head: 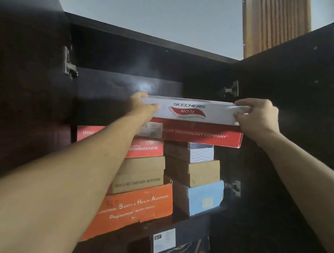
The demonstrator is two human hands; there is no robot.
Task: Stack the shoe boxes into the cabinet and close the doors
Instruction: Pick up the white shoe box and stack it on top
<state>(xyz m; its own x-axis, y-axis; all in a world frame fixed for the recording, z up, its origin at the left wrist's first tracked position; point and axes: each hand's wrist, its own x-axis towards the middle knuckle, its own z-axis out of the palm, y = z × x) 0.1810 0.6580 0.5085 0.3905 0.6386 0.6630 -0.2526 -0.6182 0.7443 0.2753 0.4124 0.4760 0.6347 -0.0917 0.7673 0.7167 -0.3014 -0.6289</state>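
Observation:
A white-and-red Skechers shoe box (194, 124) lies on top of two stacks of boxes inside the dark cabinet (148, 38). My left hand (142, 105) grips its left end and my right hand (257, 117) pinches its right end at the lid. Under it on the left are a red box (146, 148), a brown box (139, 175) and an orange safety-shoe box (136, 207). To the right stand a white-patterned box (198, 153), a brown box (200, 173) and a light blue box (204, 198).
Both cabinet doors stand open: the left door (23, 76) and the right door (294, 95). A lower shelf holds a dark printed box (181, 246). A wooden slatted panel (276, 23) and a grey wall rise behind the cabinet.

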